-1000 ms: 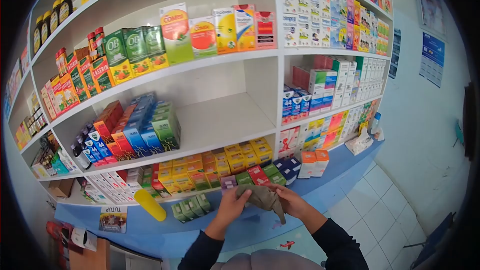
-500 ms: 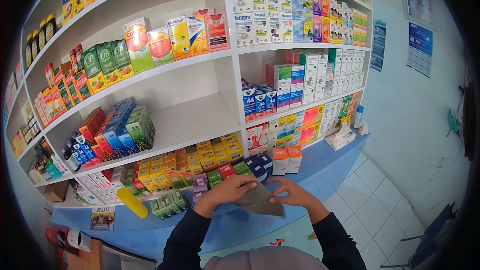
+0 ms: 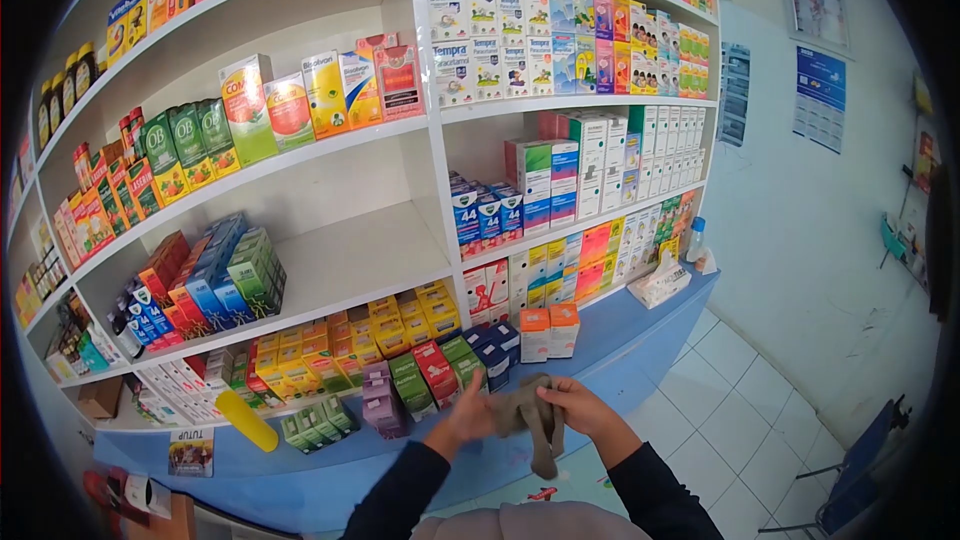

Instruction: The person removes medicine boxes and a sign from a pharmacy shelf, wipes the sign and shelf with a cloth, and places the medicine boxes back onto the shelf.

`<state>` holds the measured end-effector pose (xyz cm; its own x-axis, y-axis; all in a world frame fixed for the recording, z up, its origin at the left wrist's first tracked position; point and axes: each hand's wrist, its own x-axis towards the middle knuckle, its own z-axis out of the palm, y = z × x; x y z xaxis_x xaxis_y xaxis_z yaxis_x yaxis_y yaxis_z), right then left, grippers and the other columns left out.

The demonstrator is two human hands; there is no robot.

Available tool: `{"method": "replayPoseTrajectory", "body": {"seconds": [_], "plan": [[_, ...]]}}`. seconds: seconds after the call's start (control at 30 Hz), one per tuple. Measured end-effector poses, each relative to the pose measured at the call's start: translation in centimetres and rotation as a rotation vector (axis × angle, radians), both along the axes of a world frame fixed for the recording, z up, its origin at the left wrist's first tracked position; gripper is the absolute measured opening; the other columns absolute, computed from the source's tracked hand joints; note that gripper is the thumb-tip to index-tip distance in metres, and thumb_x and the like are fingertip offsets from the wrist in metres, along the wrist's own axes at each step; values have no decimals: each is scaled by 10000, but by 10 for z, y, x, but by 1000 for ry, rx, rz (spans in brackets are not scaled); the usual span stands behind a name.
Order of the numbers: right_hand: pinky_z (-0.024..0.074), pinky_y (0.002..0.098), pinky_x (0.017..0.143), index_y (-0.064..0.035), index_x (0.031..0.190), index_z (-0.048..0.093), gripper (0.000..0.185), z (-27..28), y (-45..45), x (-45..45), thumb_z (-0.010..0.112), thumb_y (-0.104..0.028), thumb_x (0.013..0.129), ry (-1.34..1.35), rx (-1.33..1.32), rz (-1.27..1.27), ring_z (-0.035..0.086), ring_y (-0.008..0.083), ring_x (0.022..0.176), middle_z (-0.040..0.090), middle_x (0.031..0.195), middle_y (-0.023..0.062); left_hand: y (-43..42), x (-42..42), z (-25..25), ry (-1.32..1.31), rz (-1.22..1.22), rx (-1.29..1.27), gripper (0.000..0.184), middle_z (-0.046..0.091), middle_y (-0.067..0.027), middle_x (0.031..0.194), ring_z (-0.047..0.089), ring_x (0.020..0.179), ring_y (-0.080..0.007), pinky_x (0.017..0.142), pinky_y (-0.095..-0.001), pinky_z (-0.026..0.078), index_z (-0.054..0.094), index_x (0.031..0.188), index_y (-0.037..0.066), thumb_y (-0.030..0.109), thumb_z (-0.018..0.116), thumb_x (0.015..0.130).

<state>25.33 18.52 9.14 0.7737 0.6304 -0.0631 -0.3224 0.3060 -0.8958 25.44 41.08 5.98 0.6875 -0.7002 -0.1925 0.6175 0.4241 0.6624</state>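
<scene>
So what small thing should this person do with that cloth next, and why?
Probably close the left hand's grip on the olive-grey cloth and spread it: the cloth looks bunched, with part dangling, and the right hand's grip pinches it near the top. The left thumb stands raised off the cloth, so that hold looks loose.

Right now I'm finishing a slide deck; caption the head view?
Right hand holding a grey-brown cloth, left hand at its edge, before shelves of boxed medicines.
</scene>
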Motion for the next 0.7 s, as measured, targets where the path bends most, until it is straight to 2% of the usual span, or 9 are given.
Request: {"method": "replayPoseTrajectory", "body": {"seconds": [0.03, 0.07, 0.13, 0.27, 0.33, 0.43, 0.6, 0.67, 0.7], "plan": [[475, 278, 823, -36, 1080, 562, 258, 1, -5, -1, 617, -193, 883, 119, 104, -104, 594, 117, 899, 618, 999, 43, -11, -7, -11, 157, -128, -324, 765, 547, -168, 1239, 440, 1234, -257, 1054, -466, 273, 555, 1146, -35, 652, 360, 873], [475, 278, 823, -36, 1080, 562, 258, 3, -11, -2, 617, -193, 883, 109, 108, -114, 594, 117, 899, 618, 999, 43, -19, -14, -23, 150, -140, -319, 765, 547, -168, 1239, 440, 1234, -257, 1054, -466, 273, 555, 1146, -35, 652, 360, 873], [475, 297, 854, -35, 1144, 514, 299, 6, -22, -7, 612, -105, 870, 93, 179, -247, 590, 156, 964, 598, 1049, 62, -32, -24, -40, -21, -216, -563, 671, 493, -156, 1317, 353, 1301, -270, 1071, -506, 181, 532, 1192, 29, 605, 345, 905], [470, 320, 880, -36, 1223, 442, 420, -4, -39, -16, 608, -15, 838, -6, 96, -366, 576, 198, 1018, 566, 1119, 88, -43, -16, -60, -180, 25, -366, 461, 521, -112, 1292, 410, 1261, -244, 1024, -457, 283, 548, 1153, 93, 480, 424, 936], [464, 339, 898, -43, 1267, 397, 514, -17, -49, -16, 594, 55, 803, 2, 18, -326, 570, 223, 1032, 545, 1158, 106, -46, -15, -58, -281, 272, 146, 258, 568, -72, 1210, 455, 1213, -208, 964, -418, 354, 558, 1087, 129, 330, 526, 929], [462, 342, 903, -40, 1297, 383, 570, -37, -63, -11, 582, 82, 777, 16, -2, -306, 572, 213, 1040, 548, 1173, 104, -37, -9, -58, -303, 460, 141, 248, 580, -53, 1143, 482, 1173, -191, 928, -401, 389, 550, 1092, 121, 251, 608, 888], [475, 331, 872, -42, 1322, 363, 608, -3, -60, -30, 553, 99, 762, 0, 109, -254, 583, 198, 1022, 564, 1164, 105, -37, -16, -29, -434, 616, -195, 288, 596, -21, 1106, 518, 1102, -159, 924, -344, 394, 528, 1147, 120, 249, 594, 898], [479, 326, 857, -44, 1329, 358, 614, -3, -55, -32, 542, 99, 761, 19, 174, -277, 588, 194, 1010, 571, 1157, 105, -43, -32, -35, -88, 252, -184, 351, 598, -26, 1097, 530, 1077, -153, 920, -322, 398, 490, 1188, 116, 293, 586, 901], [480, 324, 852, -47, 1321, 366, 605, -7, -56, -30, 534, 99, 759, 40, 147, -303, 592, 197, 997, 577, 1138, 107, -44, -33, -52, -86, 261, -181, 351, 598, -26, 1097, 530, 1077, -153, 920, -322, 398, 490, 1188, 116, 293, 586, 901]]}}
